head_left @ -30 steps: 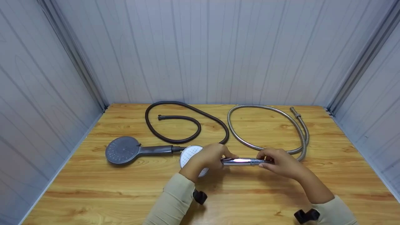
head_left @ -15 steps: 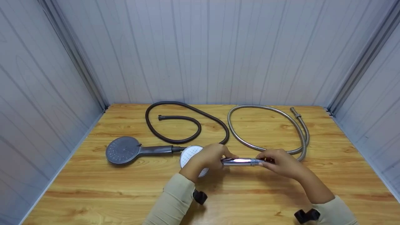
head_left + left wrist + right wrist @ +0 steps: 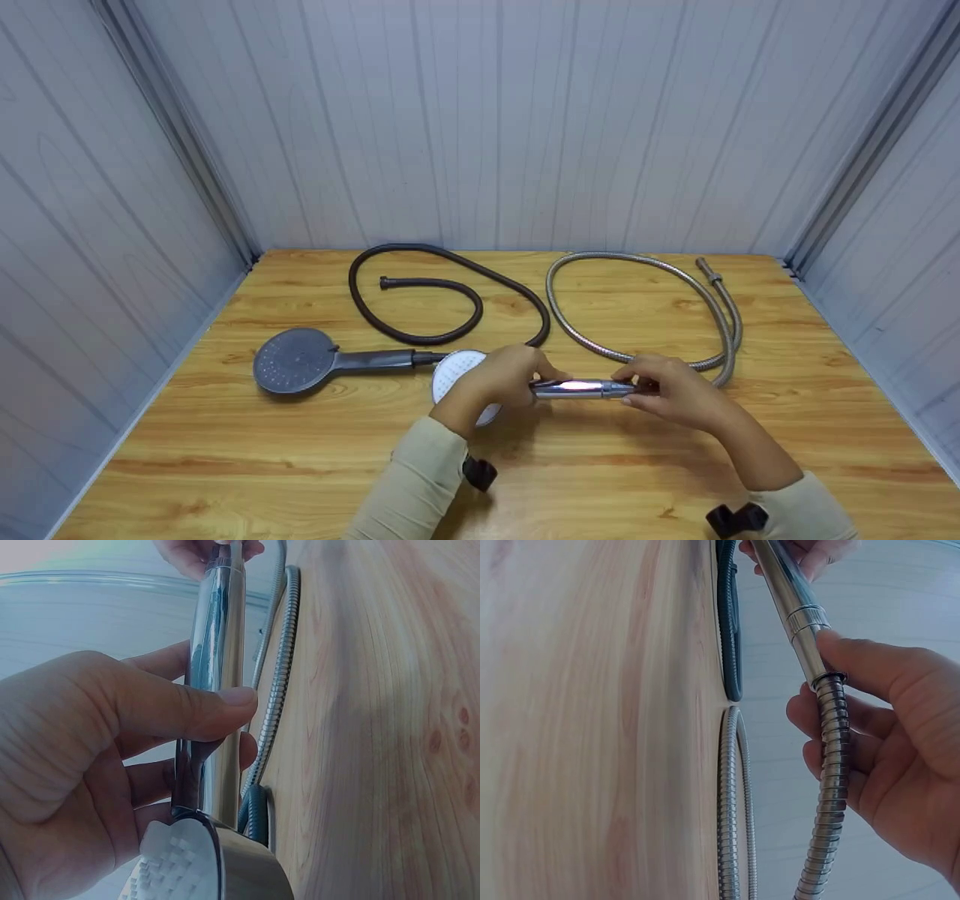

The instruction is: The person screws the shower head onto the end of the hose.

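My left hand point(image 3: 510, 376) grips the handle of a chrome shower head point(image 3: 571, 388) with a white spray face, thumb across the handle in the left wrist view. At the handle's far end is the connector of a silver metal shower hose point(image 3: 637, 259). The fingers of my right hand point(image 3: 671, 391) pinch that connector point(image 3: 808, 652), which sits against the handle end in the right wrist view. From there the ribbed hose runs down past the right fingers. Part of the white spray face point(image 3: 455, 369) is hidden behind the left hand and wrist.
A dark grey shower head point(image 3: 296, 361) lies at the left, joined to a dark hose point(image 3: 450, 259) coiled behind it. The silver hose's loop spreads over the back right of the wooden table point(image 3: 285, 465). Pale panel walls point(image 3: 495, 127) enclose the back and sides.
The right fingers shift slightly around the hose connector at the handle's end. The left hand and the chrome shower head stay in place.
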Demonstrator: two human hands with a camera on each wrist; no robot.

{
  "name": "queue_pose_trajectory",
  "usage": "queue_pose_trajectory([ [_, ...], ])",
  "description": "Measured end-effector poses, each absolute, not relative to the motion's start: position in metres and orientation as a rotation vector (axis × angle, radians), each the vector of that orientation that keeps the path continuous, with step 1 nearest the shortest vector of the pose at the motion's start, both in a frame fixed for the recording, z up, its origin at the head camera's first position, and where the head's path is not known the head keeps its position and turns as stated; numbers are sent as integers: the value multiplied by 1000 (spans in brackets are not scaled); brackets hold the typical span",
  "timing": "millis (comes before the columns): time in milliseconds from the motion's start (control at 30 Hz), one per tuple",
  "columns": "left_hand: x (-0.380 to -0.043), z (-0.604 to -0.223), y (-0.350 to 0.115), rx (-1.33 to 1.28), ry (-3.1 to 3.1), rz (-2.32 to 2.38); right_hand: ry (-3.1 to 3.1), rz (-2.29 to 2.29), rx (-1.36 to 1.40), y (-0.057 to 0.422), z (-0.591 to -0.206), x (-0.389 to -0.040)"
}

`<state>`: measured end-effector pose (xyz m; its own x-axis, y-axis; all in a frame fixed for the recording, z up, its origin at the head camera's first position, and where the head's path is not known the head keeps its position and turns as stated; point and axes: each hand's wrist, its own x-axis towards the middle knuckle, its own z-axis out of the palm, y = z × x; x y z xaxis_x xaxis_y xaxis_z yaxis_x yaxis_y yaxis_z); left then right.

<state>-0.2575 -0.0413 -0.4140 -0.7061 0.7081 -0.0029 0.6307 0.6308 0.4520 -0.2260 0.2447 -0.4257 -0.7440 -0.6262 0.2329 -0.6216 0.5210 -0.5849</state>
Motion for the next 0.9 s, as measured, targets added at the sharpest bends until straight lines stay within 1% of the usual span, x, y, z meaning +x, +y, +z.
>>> queue_pose_trajectory([
  [267, -258, -415, -42, 1138, 2665, 649, 2754, -1028, -1092, 244, -425, -224],
  [900, -256, -411, -41, 1083, 2669, 646, 2750, -1001, -1139, 246, -422, -225],
])
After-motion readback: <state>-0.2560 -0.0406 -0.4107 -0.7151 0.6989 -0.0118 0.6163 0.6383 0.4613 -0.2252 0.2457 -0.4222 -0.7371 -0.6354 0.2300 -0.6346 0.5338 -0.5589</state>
